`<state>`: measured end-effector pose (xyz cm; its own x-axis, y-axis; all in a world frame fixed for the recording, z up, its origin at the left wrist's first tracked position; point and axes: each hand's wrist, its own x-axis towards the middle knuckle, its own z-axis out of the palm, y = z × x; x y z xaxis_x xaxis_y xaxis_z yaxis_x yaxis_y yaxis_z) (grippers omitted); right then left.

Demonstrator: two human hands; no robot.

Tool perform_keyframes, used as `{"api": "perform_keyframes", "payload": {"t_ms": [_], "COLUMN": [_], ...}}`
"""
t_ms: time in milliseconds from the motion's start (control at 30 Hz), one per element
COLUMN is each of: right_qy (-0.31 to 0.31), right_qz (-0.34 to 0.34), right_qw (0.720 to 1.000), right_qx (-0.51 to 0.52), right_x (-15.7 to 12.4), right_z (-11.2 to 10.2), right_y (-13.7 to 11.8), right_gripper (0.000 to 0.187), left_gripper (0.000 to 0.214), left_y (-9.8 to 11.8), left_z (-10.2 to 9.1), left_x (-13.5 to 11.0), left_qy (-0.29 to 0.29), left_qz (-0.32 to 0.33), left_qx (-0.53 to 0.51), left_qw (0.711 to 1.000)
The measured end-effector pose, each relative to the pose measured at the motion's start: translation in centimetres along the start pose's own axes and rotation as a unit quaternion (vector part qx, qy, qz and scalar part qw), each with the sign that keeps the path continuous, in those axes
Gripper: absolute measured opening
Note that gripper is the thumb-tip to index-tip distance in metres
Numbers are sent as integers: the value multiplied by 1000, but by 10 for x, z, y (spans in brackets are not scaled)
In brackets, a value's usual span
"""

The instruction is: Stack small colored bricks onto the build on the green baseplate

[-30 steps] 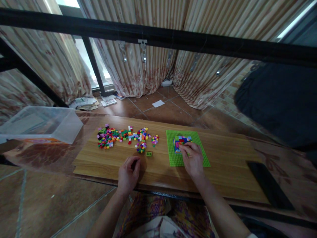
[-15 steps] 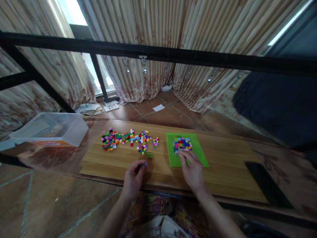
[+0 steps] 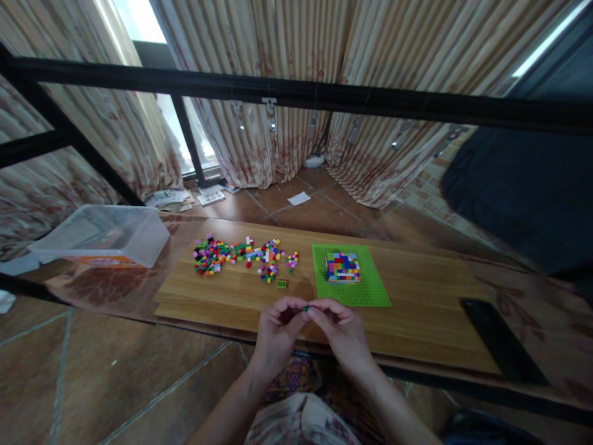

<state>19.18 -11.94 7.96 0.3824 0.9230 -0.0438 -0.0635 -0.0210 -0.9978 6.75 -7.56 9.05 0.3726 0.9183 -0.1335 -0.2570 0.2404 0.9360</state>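
My left hand (image 3: 280,327) and my right hand (image 3: 340,327) meet over the front edge of the board. Their fingertips pinch a small green toy brick (image 3: 306,308) between them; most of it is hidden by the fingers. Beyond my right hand lies a bright green baseplate (image 3: 370,287). On it stands a low block built of many-coloured bricks (image 3: 343,267). A small dark device with a lit yellow-green face (image 3: 281,284) rests on the wood beyond my left hand.
Loose coloured bricks (image 3: 213,254) are spread over the left half of the wooden board (image 3: 417,309). A clear plastic bin (image 3: 106,232) stands at the left. A black flat slab (image 3: 503,340) lies at the right end. A black metal bar (image 3: 296,93) crosses behind the board.
My right hand has left the brick build and moved left and nearer to me. My left hand has moved right, and both now meet at the small brick.
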Motion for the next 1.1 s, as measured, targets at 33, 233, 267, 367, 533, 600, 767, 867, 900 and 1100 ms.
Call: {"api": "perform_keyframes", "payload": {"t_ms": [33,233,267,367,533,600,767,867,900,1100], "right_qy": [2,5,12,47,117,132,146,168,176,143], "right_qz": [6,73,83,96,90,95,107,83,72,-18], "right_qw": [1000,995,993,988,980,976,966,972,975,980], "right_qx": [8,69,80,113,137,144,184,143,113,-137], "right_x": [-1,-9,-9,-7,6,12,25,33,35,56], "right_z": [-1,-6,-7,-15,-44,-57,-72,-74,-74,-80], "right_y": [0,4,5,9,14,14,12,14,15,18], "right_gripper": [10,16,18,23,28,29,28,28,28,30], "left_gripper": [15,18,18,19,18,21,20,20,21,20], "left_y": [0,-11,-14,-21,-29,-33,-44,-48,-48,-45], "left_z": [0,-5,-7,-17,-52,-69,-97,-102,-102,-99], "left_x": [-1,-1,0,8,30,38,48,46,46,42], "left_qy": [1,13,19,57,136,167,198,169,162,147], "left_qz": [-9,-68,-72,-59,14,40,120,159,168,181], "left_qx": [-4,-29,-29,-11,97,152,310,379,391,420], "left_qw": [1000,997,997,997,986,973,922,896,890,877]}}
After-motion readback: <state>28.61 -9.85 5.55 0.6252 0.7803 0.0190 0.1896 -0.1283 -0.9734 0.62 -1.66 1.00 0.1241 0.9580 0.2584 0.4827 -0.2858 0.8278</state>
